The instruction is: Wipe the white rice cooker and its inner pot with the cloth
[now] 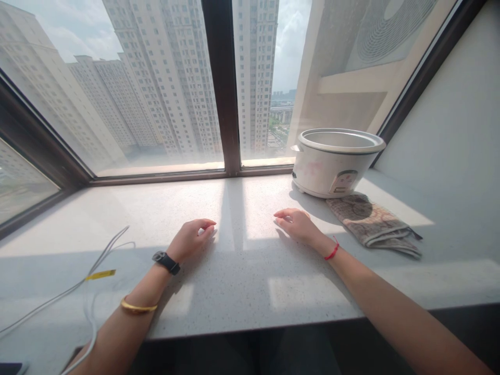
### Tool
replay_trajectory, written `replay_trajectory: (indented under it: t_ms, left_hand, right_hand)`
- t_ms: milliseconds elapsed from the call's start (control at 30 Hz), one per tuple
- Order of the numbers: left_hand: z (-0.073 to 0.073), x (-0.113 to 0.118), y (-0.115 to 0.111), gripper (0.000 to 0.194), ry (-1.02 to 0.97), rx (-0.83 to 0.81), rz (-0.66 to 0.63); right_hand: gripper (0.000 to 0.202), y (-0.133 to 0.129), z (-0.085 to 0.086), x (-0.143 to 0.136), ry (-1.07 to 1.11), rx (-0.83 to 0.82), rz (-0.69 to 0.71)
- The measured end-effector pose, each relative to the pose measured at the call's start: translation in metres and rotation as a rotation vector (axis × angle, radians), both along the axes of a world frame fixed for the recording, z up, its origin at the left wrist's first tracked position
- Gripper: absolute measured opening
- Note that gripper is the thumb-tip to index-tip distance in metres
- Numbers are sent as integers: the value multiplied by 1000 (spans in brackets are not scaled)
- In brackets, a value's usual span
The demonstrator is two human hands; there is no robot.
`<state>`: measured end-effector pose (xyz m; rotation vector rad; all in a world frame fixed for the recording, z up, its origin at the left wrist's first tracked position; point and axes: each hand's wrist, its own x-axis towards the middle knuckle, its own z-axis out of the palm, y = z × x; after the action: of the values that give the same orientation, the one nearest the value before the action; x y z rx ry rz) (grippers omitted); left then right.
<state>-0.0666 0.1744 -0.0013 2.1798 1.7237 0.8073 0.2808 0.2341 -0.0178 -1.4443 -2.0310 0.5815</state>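
Observation:
My left hand (191,238) rests on the white speckled counter (230,291), its fingers curled and the thumb tip close to the index finger, holding nothing. A dark watch (166,262) and a gold bangle (137,306) are on that arm. Across a gap, my right hand (295,224) lies on the counter with fingers together, also with nothing in it. Its wrist wears a red string (333,250). The nearest item to my right hand is a white rice cooker (316,169), lidless and upright, behind and right of it. A folded patterned towel (371,221) touches the cooker's base.
A white cable (103,254) with a yellow tag (100,274) runs over the counter at left, passing by my left forearm. The corner of a dark device (11,369) shows at bottom left. Windows with a brown frame (231,130) stand behind, and a wall (449,135) bounds the right.

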Motion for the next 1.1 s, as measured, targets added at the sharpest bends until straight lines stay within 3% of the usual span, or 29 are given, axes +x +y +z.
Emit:
replay_trajectory:
  t_ms: [1100]
  left_hand:
    - [3, -2, 5, 36, 44, -1, -19]
  right_hand:
    - [29, -2, 3, 0, -75, 27, 25]
